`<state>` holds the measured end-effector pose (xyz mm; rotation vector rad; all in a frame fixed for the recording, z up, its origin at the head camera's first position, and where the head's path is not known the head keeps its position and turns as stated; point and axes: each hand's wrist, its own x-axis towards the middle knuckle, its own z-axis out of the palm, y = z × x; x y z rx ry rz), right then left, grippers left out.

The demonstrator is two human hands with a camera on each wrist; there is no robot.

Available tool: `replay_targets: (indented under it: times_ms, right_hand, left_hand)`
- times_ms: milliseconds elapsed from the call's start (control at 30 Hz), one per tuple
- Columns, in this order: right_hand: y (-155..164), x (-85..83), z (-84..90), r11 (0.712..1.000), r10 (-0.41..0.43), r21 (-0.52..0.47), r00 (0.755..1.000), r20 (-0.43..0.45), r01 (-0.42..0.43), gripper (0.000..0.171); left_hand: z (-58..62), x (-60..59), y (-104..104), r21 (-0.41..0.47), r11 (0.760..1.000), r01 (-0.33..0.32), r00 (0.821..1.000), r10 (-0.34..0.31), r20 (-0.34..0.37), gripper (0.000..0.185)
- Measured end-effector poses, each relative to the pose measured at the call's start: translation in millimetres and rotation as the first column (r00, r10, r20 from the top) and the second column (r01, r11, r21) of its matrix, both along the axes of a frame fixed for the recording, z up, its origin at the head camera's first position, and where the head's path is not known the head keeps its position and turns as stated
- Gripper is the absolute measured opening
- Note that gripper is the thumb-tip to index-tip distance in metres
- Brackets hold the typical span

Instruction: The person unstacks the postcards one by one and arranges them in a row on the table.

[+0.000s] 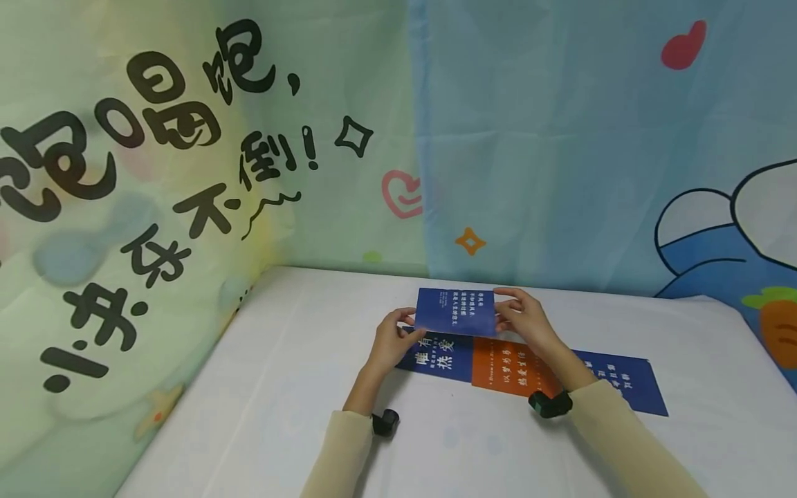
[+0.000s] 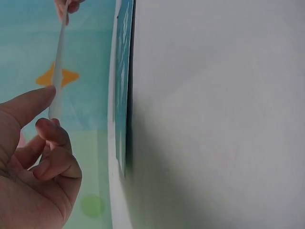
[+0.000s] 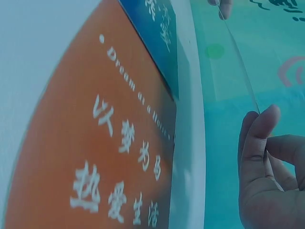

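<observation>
In the head view both hands hold a small blue card [image 1: 454, 312] with white text just above the white table [image 1: 249, 387]. My left hand [image 1: 407, 321] pinches its left edge and my right hand [image 1: 507, 308] pinches its right edge. Under it, flat on the table, lie a row of cards: a blue card [image 1: 438, 356], an orange card [image 1: 510, 370] and another blue card [image 1: 623, 380]. The left wrist view shows the held card [image 2: 58, 71] edge-on between thumb and finger of my left hand [image 2: 47, 109]. In the right wrist view, my right hand [image 3: 267, 129] grips the held card's edge [image 3: 238, 62] beyond the orange card [image 3: 95, 143].
Printed cloth backdrops close the scene: a pale green backdrop [image 1: 124, 207] with black characters along the left and back, and a blue cartoon backdrop [image 1: 591, 138] on the right. The white table stretches toward me in front of the cards.
</observation>
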<state>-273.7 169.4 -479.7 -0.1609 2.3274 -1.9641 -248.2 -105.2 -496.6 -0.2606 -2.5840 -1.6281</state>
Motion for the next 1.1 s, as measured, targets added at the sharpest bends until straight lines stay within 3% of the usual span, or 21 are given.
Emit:
replay_targets:
  times_ms: [267, 500, 1100]
  right_hand:
    - [-15, 0.0, -5.1, 0.999, 0.02, -0.043, 0.999, 0.036, -0.018, 0.045]
    - [-28, 0.7, -6.5, 1.0, 0.012, 0.005, 0.999, 0.037, -0.012, 0.044]
    - [-52, -1.2, -7.8, 0.996, 0.083, -0.038, 0.996, 0.042, -0.081, 0.04]
  left_hand:
    - [-0.1, 4.3, -17, -0.011, 1.0, -0.005, 1.0, 0.005, 0.028, 0.046]
    - [1.4, 7.3, -31, -0.028, 0.999, -0.016, 0.997, 0.018, 0.074, 0.046]
    - [2.6, 14.3, -65, -0.029, 0.997, -0.065, 0.998, 0.066, 0.013, 0.041]
